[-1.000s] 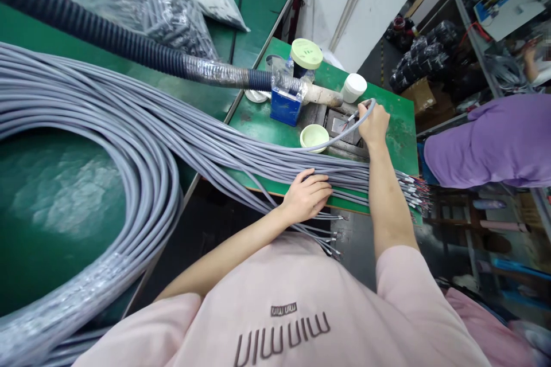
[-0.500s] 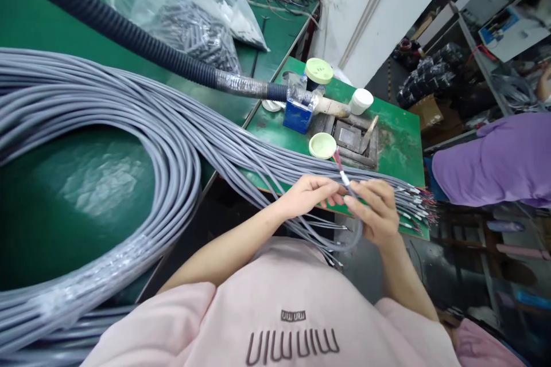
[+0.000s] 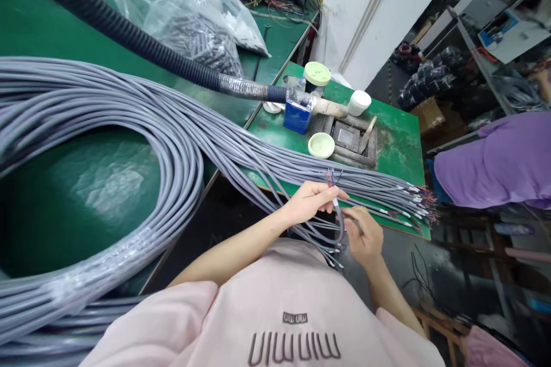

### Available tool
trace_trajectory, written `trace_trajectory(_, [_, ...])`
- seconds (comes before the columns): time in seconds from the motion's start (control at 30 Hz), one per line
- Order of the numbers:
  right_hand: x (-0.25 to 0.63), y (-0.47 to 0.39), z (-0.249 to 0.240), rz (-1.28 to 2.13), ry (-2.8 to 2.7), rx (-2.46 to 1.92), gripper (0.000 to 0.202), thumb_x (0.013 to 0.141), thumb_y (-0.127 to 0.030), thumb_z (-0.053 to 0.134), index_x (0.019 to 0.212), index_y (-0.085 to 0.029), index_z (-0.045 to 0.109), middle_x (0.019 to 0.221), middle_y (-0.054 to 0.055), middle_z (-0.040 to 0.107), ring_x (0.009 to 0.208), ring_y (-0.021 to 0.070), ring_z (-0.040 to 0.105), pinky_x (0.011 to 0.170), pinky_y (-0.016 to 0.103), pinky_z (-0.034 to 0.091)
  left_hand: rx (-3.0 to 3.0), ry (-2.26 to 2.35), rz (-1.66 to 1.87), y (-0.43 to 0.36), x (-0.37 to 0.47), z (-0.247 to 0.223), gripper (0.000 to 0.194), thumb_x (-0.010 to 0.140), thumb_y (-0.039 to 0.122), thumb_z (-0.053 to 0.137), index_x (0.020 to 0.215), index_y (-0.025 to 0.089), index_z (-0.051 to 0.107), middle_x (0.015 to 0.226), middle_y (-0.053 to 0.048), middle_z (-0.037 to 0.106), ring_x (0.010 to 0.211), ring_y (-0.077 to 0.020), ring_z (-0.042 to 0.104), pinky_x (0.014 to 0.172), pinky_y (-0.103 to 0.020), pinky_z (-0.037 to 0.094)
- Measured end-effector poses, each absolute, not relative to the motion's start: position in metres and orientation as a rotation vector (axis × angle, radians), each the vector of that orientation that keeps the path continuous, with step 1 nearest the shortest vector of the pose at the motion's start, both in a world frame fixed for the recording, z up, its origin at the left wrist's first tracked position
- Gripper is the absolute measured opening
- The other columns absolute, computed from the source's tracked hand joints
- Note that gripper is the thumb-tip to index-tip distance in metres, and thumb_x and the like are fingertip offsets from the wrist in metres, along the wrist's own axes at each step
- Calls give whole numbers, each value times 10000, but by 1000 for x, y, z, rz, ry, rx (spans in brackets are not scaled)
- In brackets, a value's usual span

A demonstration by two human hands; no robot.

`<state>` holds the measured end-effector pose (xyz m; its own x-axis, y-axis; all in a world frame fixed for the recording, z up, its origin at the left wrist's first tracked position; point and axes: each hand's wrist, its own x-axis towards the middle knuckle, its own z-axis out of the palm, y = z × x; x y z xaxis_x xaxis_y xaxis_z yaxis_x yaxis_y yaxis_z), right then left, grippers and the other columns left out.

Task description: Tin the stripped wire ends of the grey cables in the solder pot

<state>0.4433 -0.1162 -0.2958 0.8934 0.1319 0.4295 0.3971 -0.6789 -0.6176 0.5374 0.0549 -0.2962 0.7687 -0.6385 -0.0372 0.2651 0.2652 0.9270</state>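
Note:
My left hand [image 3: 310, 202] is closed on the end of a grey cable [image 3: 340, 223], just below its fanned-out thin coloured wires [image 3: 330, 175]. The cable bends down in a loop beneath the hand. Just right of it, my right hand [image 3: 364, 234] has its fingers curled beside the cable; whether they grip anything is hard to tell. Behind both hands a thick bundle of grey cables [image 3: 275, 161] runs across the green board, with stripped ends [image 3: 419, 200] at the right.
A large cable coil [image 3: 181, 166] lies on the left. A black hose [image 3: 172, 60] reaches a blue box [image 3: 297, 117]. Nearby are a soldering-pot-like square fixture [image 3: 346, 136], a green lid [image 3: 321, 145] and a white jar [image 3: 359, 102]. A person in purple [image 3: 495, 160] is at right.
The held cable end has moved left and down, and my left hand now grips it near the wires. My right hand has come away from the end and moved lower.

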Motion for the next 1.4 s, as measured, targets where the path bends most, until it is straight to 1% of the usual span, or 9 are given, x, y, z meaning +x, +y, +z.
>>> trace_trajectory(0.03, [443,-114,-296,-385,-334,-2299,215,908,-198,521,1074,-229,655,827,45,687,772,181,632,705,337,493,1147,-383,-636,55,537,-296,533,832,585,583,908,88,757,533,-6,554,502,-64,435,501,-200,329])
trace_trajectory(0.1, [442,-109,-295,-283,-290,-2285,163,920,-241,521,989,-209,665,730,18,662,676,152,606,652,296,461,1139,-384,-648,54,536,-296,526,837,576,579,920,88,756,530,-1,541,501,-66,424,500,-205,316])
trace_trajectory(0.23, [441,-103,-297,-174,-213,-2198,177,939,-249,490,924,-204,660,630,-22,622,605,120,590,633,256,443,1145,-365,-649,54,535,-294,539,824,586,584,901,80,755,509,7,514,484,-66,392,487,-212,292])
trace_trajectory(0.33, [440,-102,-299,-114,-179,-2127,195,947,-261,478,907,-204,661,597,-34,606,564,106,575,609,240,436,1148,-334,-643,54,534,-292,543,812,591,593,869,77,757,484,17,488,467,-61,370,479,-211,283])
trace_trajectory(0.53, [440,-103,-300,-16,-133,-2051,236,961,-282,457,894,-202,668,566,-40,605,500,88,533,561,227,417,1172,-300,-645,52,534,-292,522,809,581,602,841,85,760,466,25,473,456,-59,374,469,-202,289])
trace_trajectory(0.8, [441,-102,-304,32,-86,-1988,268,962,-317,458,839,-194,662,547,-34,603,474,87,511,527,227,403,1186,-286,-634,50,534,-296,498,807,568,615,834,92,762,476,23,488,457,-60,423,468,-190,326])
trace_trajectory(0.93, [442,-102,-303,42,-78,-1986,286,963,-329,460,808,-192,657,556,-28,612,492,90,520,539,228,405,1201,-271,-628,50,535,-294,504,804,574,614,810,91,757,473,21,495,438,-65,450,461,-195,350])
trace_trajectory(1.23, [443,-103,-306,79,-35,-1947,297,965,-357,457,843,-186,666,548,-24,618,480,95,508,521,235,389,1201,-282,-599,50,535,-294,497,804,572,622,712,94,728,475,13,529,451,-69,496,482,-194,378])
trace_trajectory(1.4, [443,-103,-306,91,-20,-1927,313,963,-376,455,840,-179,667,550,-17,620,484,103,510,532,245,394,1214,-292,-614,50,535,-299,478,822,558,610,766,98,729,472,29,506,446,-72,508,479,-189,381])
